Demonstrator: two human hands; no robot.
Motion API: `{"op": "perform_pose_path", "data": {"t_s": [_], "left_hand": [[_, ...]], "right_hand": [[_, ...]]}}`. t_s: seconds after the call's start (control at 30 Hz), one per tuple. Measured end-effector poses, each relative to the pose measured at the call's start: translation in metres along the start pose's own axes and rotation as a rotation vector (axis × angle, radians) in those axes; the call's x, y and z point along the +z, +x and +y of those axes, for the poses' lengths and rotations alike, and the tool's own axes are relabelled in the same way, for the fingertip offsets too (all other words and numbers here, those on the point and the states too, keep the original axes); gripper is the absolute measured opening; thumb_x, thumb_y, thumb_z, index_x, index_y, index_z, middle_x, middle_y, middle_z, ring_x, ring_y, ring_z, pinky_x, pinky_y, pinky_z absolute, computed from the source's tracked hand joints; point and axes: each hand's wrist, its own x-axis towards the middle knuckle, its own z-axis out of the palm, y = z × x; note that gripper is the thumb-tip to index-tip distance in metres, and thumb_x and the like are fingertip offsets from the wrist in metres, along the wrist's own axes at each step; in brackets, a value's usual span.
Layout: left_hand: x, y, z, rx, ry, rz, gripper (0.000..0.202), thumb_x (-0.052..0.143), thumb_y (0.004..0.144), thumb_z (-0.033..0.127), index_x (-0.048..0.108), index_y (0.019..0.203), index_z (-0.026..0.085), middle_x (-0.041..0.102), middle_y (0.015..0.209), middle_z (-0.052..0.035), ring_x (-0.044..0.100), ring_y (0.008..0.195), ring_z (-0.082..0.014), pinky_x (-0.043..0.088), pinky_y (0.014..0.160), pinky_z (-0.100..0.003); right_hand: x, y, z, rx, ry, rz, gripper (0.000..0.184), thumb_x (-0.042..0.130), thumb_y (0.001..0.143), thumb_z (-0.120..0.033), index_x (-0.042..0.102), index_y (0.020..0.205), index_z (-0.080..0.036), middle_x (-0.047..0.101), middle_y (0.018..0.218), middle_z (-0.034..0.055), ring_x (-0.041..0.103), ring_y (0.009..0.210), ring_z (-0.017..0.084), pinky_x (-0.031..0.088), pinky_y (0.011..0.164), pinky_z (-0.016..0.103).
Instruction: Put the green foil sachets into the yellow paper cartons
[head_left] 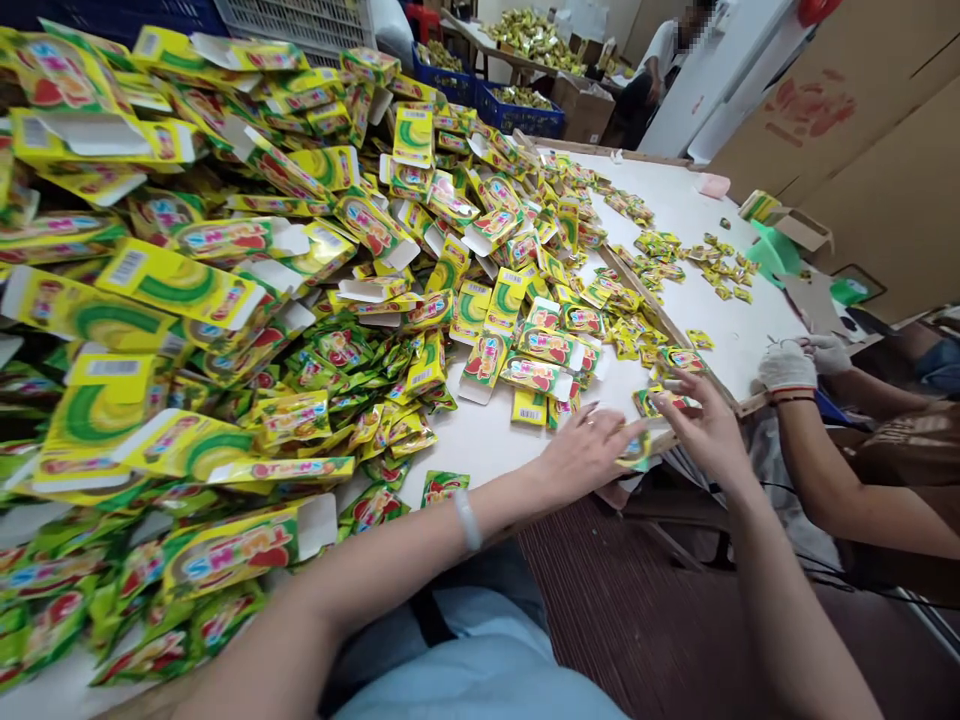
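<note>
At the table's near edge, my left hand [589, 455] has its fingers closed over a small yellow and green packet [636, 452]; its thumb is hidden. Just to the right, my right hand [705, 425] is open, fingers apart, above a yellow and red packet [651, 402]. A small printed carton [684, 360] lies just beyond its fingertips. Left of my hands, printed yellow cartons [510, 300] with open white flaps are heaped up. Green foil packets [337, 350] are mixed among them, and one green packet [445, 487] lies near my left forearm.
A wooden strip [652, 300] divides the white table [739, 330]. Small yellow packets [724, 265] are scattered beyond it. At right, a co-worker's gloved hands [787, 368] work by the table edge. Blue crates [521, 110] and another seated person [652, 75] are farther back.
</note>
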Motion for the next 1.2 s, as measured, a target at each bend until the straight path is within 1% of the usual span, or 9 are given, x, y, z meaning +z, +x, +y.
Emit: {"op": "perform_pose_path", "data": {"t_s": [0.1, 0.17, 0.3, 0.47, 0.6, 0.73, 0.83, 0.93, 1.2], "left_hand": [[0.028, 0.035, -0.002, 0.027, 0.047, 0.03, 0.065, 0.056, 0.093, 0.045, 0.034, 0.15, 0.025, 0.039, 0.154, -0.0126, 0.028, 0.147, -0.0279, 0.022, 0.12, -0.049], [0.035, 0.036, -0.022, -0.028, 0.08, 0.033, 0.069, 0.058, 0.091, 0.045, 0.031, 0.152, 0.025, 0.03, 0.159, -0.0127, 0.018, 0.151, -0.0296, 0.014, 0.121, -0.052], [0.018, 0.0, -0.082, -0.283, 0.154, 0.001, 0.078, 0.062, 0.088, 0.043, 0.026, 0.154, 0.021, 0.027, 0.161, -0.0161, 0.015, 0.151, -0.0339, 0.01, 0.121, -0.057], [-0.018, -0.027, -0.114, -0.411, 0.168, -0.069, 0.079, 0.063, 0.088, 0.034, 0.021, 0.153, 0.015, 0.037, 0.155, -0.0183, 0.032, 0.145, -0.0302, 0.019, 0.12, -0.05], [-0.023, -0.027, -0.117, -0.414, 0.131, -0.006, 0.088, 0.075, 0.08, 0.031, 0.023, 0.148, 0.014, 0.041, 0.149, -0.0223, 0.036, 0.141, -0.0339, 0.027, 0.114, -0.049], [-0.021, -0.033, -0.124, -0.393, 0.081, 0.083, 0.098, 0.081, 0.074, 0.034, 0.018, 0.147, 0.017, 0.042, 0.147, -0.0225, 0.037, 0.14, -0.0354, 0.031, 0.109, -0.049], [-0.025, -0.039, -0.126, -0.411, 0.068, 0.078, 0.094, 0.078, 0.077, 0.036, 0.018, 0.147, 0.018, 0.045, 0.146, -0.0217, 0.043, 0.135, -0.0356, 0.029, 0.109, -0.049], [-0.028, -0.041, -0.122, -0.414, 0.065, 0.067, 0.086, 0.073, 0.082, 0.036, 0.02, 0.147, 0.018, 0.049, 0.144, -0.0198, 0.046, 0.132, -0.034, 0.027, 0.11, -0.047], [-0.025, -0.039, -0.119, -0.416, 0.039, 0.18, 0.08, 0.073, 0.082, 0.025, 0.025, 0.146, 0.017, 0.063, 0.125, -0.0153, 0.055, 0.122, -0.0299, 0.031, 0.105, -0.045]], "right_hand": [[0.006, -0.036, -0.013, -0.019, -0.013, 0.234, 0.049, 0.053, 0.092, -0.05, 0.053, 0.131, -0.02, 0.062, 0.118, 0.0148, 0.061, 0.107, 0.028, 0.052, 0.089, 0.047], [0.019, -0.058, -0.02, -0.076, -0.073, 0.301, 0.044, 0.052, 0.093, -0.046, 0.054, 0.128, -0.019, 0.061, 0.119, 0.0167, 0.059, 0.111, 0.031, 0.049, 0.094, 0.052], [0.073, -0.068, -0.049, -0.119, -0.131, 0.017, 0.043, 0.052, 0.092, -0.046, 0.053, 0.125, -0.019, 0.062, 0.115, 0.0156, 0.058, 0.109, 0.032, 0.048, 0.094, 0.051], [0.114, -0.031, -0.09, 0.174, -0.228, -0.223, 0.063, 0.058, 0.083, -0.054, 0.043, 0.127, -0.011, 0.062, 0.116, 0.0201, 0.058, 0.11, 0.035, 0.049, 0.089, 0.046], [0.095, -0.027, -0.094, 0.284, -0.187, -0.302, 0.072, 0.06, 0.078, -0.053, 0.037, 0.132, -0.012, 0.064, 0.107, 0.0165, 0.065, 0.097, 0.032, 0.052, 0.078, 0.04], [0.058, -0.027, -0.067, 0.231, -0.238, -0.163, 0.065, 0.056, 0.082, -0.05, 0.036, 0.132, -0.013, 0.063, 0.099, 0.0149, 0.065, 0.086, 0.032, 0.051, 0.077, 0.044], [0.036, -0.01, -0.038, 0.212, -0.358, 0.004, 0.066, 0.054, 0.087, -0.045, 0.032, 0.138, -0.009, 0.059, 0.113, 0.0239, 0.061, 0.1, 0.038, 0.048, 0.086, 0.054], [0.037, 0.017, -0.024, 0.142, -0.439, 0.086, 0.074, 0.056, 0.088, -0.045, 0.027, 0.144, -0.005, 0.046, 0.134, 0.0332, 0.046, 0.124, 0.046, 0.038, 0.098, 0.064], [0.119, 0.06, -0.072, -0.41, 0.016, -0.502, 0.098, 0.065, 0.083, -0.055, 0.009, 0.157, -0.022, 0.03, 0.156, 0.0164, 0.027, 0.146, 0.034, 0.029, 0.117, 0.054]]}}
